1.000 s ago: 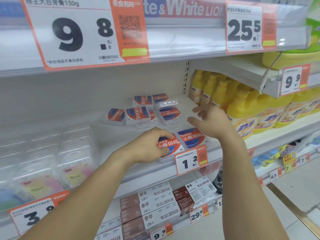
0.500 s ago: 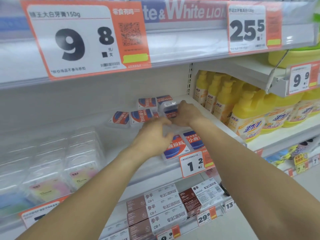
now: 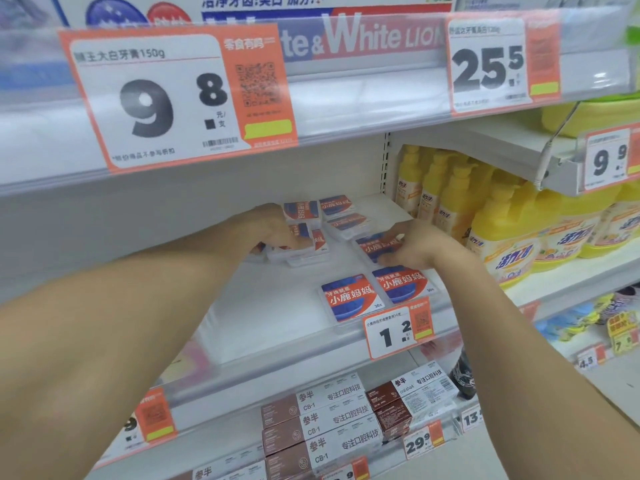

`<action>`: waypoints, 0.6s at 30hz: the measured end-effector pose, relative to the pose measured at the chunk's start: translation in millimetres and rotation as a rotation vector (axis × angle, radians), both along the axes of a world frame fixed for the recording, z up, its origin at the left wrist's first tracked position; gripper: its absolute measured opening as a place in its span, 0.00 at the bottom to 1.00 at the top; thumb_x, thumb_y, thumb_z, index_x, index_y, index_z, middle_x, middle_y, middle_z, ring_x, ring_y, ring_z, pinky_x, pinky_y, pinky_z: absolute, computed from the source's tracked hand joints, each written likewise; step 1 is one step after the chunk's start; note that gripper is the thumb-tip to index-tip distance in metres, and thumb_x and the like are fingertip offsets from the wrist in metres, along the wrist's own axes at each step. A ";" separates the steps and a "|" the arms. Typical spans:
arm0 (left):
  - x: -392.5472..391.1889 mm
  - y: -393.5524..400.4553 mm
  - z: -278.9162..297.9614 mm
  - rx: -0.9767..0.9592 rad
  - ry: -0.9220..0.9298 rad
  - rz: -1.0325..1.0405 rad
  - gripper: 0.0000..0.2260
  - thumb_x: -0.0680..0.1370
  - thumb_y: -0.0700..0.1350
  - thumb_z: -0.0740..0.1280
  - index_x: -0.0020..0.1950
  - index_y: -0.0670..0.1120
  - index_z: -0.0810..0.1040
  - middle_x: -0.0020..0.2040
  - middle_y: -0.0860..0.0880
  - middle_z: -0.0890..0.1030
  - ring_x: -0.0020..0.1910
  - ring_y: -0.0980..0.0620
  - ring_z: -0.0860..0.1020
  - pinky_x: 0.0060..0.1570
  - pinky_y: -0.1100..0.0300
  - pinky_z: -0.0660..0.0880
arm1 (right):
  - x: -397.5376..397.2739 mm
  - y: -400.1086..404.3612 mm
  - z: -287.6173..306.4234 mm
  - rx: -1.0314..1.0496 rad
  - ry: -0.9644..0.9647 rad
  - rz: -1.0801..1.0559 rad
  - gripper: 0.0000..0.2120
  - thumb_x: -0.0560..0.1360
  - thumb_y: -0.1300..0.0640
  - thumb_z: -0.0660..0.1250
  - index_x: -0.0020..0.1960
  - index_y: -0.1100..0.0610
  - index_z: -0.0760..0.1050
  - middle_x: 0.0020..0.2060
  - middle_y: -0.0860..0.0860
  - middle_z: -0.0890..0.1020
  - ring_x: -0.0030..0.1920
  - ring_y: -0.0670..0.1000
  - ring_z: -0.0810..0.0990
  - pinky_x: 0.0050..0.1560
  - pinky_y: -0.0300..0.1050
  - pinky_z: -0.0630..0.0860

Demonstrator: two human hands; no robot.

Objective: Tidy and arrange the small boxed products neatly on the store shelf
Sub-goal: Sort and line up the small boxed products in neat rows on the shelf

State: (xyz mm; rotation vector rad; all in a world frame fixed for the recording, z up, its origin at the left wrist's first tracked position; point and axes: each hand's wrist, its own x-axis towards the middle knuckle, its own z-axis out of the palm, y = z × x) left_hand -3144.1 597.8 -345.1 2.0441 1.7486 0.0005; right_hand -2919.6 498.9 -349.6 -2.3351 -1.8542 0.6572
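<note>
Small flat boxes with red and blue labels lie on a white shelf [image 3: 270, 317]. Two of them sit side by side at the front edge, a left front box [image 3: 349, 298] and a right front box [image 3: 403, 284]. My right hand [image 3: 420, 245] pinches a third box [image 3: 375, 247] just behind the right front one. My left hand [image 3: 272, 225] reaches deeper and grips a box [image 3: 294, 249] in a loose pile at mid-shelf. Several more boxes [image 3: 334, 206] lie at the back, askew.
Yellow pump bottles [image 3: 502, 233] stand to the right behind a divider. A price rail with tags [image 3: 398, 329] runs along the shelf's front. The upper shelf's rail [image 3: 180, 98] hangs low overhead. Brown and white boxes [image 3: 318, 424] fill the shelf below.
My right hand has pulled a box forward from the back toward the right front box. My left hand has moved further in and to the left, onto the pile.
</note>
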 end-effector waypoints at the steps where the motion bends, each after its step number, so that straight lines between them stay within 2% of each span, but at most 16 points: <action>1: -0.6 0.2 -0.1 0.037 -0.014 -0.031 0.26 0.66 0.58 0.78 0.57 0.49 0.73 0.55 0.48 0.78 0.48 0.48 0.77 0.49 0.56 0.77 | 1.3 0.2 -2.0 0.006 0.021 -0.015 0.28 0.76 0.47 0.70 0.73 0.51 0.69 0.66 0.54 0.77 0.58 0.54 0.81 0.57 0.49 0.80; 3: -0.4 -0.7 1.2 0.103 -0.035 -0.128 0.34 0.63 0.53 0.81 0.63 0.49 0.71 0.58 0.49 0.77 0.52 0.49 0.76 0.53 0.56 0.76 | 1.8 0.1 -6.7 0.037 0.045 -0.036 0.28 0.75 0.47 0.71 0.72 0.51 0.70 0.65 0.54 0.77 0.55 0.53 0.81 0.55 0.48 0.81; 6: -0.7 -2.4 4.0 0.214 -0.042 -0.265 0.40 0.61 0.48 0.83 0.68 0.47 0.68 0.60 0.50 0.76 0.55 0.48 0.76 0.55 0.58 0.73 | -3.6 3.9 -15.5 0.259 0.075 -0.044 0.22 0.75 0.49 0.70 0.67 0.52 0.75 0.63 0.54 0.79 0.54 0.54 0.80 0.47 0.45 0.79; 8: -1.3 -1.7 5.3 0.258 -0.067 -0.325 0.37 0.62 0.45 0.82 0.67 0.47 0.71 0.60 0.49 0.78 0.55 0.49 0.77 0.56 0.57 0.75 | -9.5 7.5 -19.2 0.358 0.108 -0.003 0.20 0.75 0.51 0.70 0.66 0.51 0.75 0.64 0.53 0.78 0.57 0.55 0.80 0.46 0.43 0.74; 10: 0.4 -2.7 6.6 0.217 -0.143 -0.377 0.29 0.65 0.41 0.80 0.63 0.46 0.75 0.57 0.48 0.80 0.53 0.49 0.79 0.55 0.55 0.78 | -16.8 9.6 -18.5 0.396 0.189 0.064 0.19 0.76 0.52 0.70 0.66 0.52 0.75 0.64 0.52 0.79 0.59 0.54 0.79 0.51 0.43 0.74; 13: 11.1 -11.9 4.9 0.129 -0.324 -0.391 0.23 0.68 0.36 0.77 0.61 0.44 0.77 0.52 0.48 0.81 0.51 0.50 0.81 0.50 0.58 0.80 | -30.5 7.9 -11.5 0.364 0.509 0.145 0.15 0.76 0.50 0.71 0.61 0.49 0.75 0.58 0.49 0.81 0.56 0.51 0.81 0.56 0.45 0.77; 15: 18.7 -16.5 1.2 0.112 -0.430 -0.394 0.21 0.69 0.37 0.77 0.61 0.42 0.77 0.52 0.47 0.82 0.50 0.51 0.81 0.49 0.60 0.80 | -36.3 8.3 -10.4 0.355 0.530 0.201 0.17 0.74 0.51 0.73 0.60 0.49 0.73 0.54 0.49 0.81 0.52 0.50 0.81 0.52 0.42 0.78; 18: 22.3 -18.1 -4.5 0.116 -0.465 -0.337 0.21 0.73 0.40 0.75 0.64 0.44 0.76 0.58 0.47 0.80 0.54 0.51 0.79 0.56 0.57 0.78 | -32.1 11.4 -12.8 0.444 0.538 0.082 0.26 0.71 0.56 0.76 0.65 0.54 0.69 0.50 0.48 0.80 0.45 0.48 0.81 0.34 0.36 0.76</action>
